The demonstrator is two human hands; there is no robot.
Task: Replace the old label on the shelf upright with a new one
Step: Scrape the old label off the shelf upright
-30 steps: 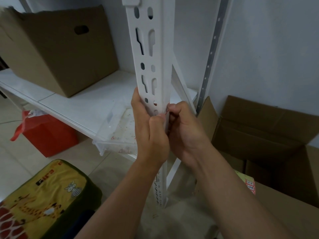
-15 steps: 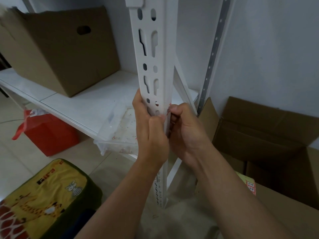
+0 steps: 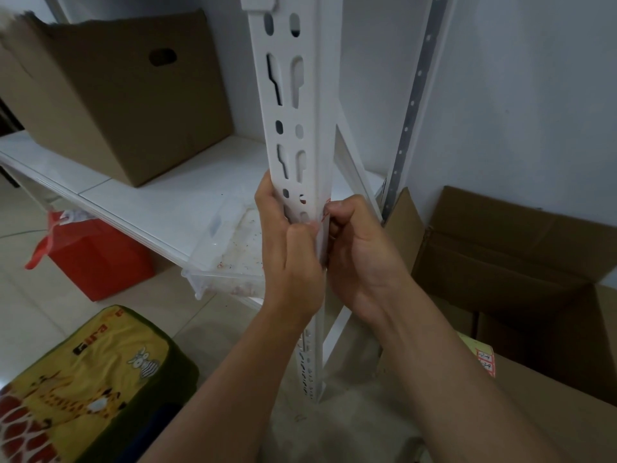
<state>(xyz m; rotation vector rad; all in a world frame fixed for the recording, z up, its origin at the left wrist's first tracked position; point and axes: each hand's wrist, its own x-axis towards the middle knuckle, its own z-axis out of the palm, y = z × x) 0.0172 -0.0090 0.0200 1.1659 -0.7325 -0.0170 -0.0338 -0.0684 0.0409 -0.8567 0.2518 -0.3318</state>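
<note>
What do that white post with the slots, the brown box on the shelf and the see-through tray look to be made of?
Shelf upright: looks like painted or coated metal, smooth white with punched slots and a folded corner. Brown box: matte corrugated cardboard with a cut-out handle hole. Tray: seems clear plastic, translucent and speckled with debris.

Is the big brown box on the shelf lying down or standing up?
Standing up. The brown box sits flat on the white shelf, its hand hole high on the side and its open top edge upward.
</note>
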